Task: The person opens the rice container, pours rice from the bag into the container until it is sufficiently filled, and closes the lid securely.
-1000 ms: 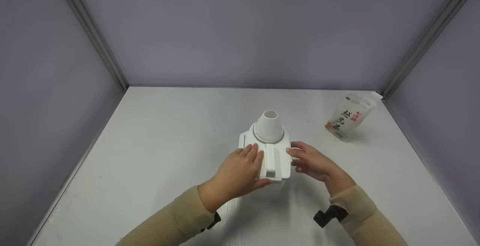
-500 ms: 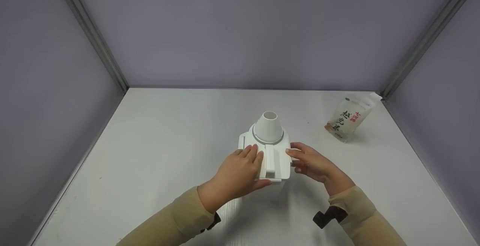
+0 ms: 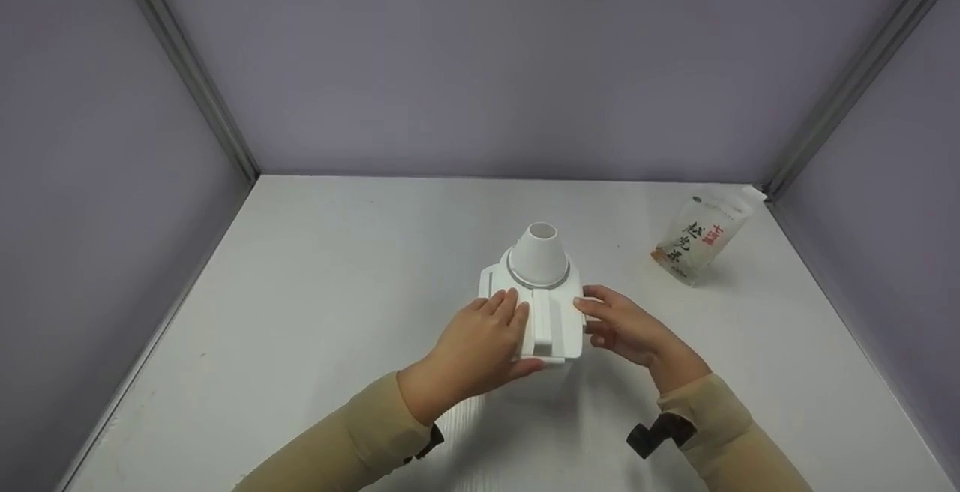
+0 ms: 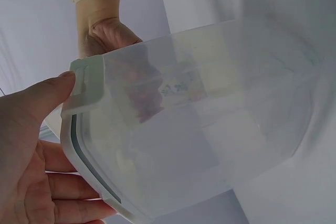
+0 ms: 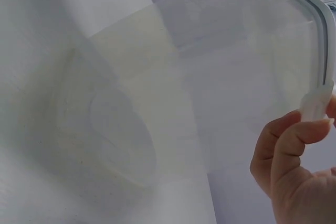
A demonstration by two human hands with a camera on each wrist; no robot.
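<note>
While the translucent container (image 3: 534,310) stands near the middle of the table (image 3: 322,312), we find both hands working at its white lid (image 3: 551,319). On the left, the left hand (image 3: 480,338) lies on the lid with fingers nearly straight and its thumb (image 4: 37,95) pressing the side clip (image 4: 86,82). On the right, the right hand (image 3: 622,325) curls its fingers (image 5: 294,135) against the opposite clip (image 5: 317,103). We judge the lid-fastening step to be in hand; the next move calls for even pressure on both clips. A printed pouch (image 3: 697,241) stands well apart at far right.
</note>
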